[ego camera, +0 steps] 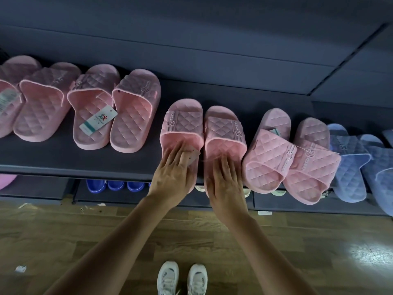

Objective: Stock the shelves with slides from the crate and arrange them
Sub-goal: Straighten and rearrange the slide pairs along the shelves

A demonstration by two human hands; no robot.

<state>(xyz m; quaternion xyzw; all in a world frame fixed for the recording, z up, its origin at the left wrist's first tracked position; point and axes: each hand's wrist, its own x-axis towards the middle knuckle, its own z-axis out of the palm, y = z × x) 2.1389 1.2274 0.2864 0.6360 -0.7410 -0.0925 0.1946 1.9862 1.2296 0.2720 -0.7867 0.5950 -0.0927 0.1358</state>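
Pink slides (182, 124) have heels hidden under left hand (172, 177) and right hand (225, 185).

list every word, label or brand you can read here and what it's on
Nothing reads clearly.
Print and logo on the hang tag in a pink slide: too blurred.
Print on the far-left tag: too blurred.
Raised lettering on the strap ahead of the left hand: too small.
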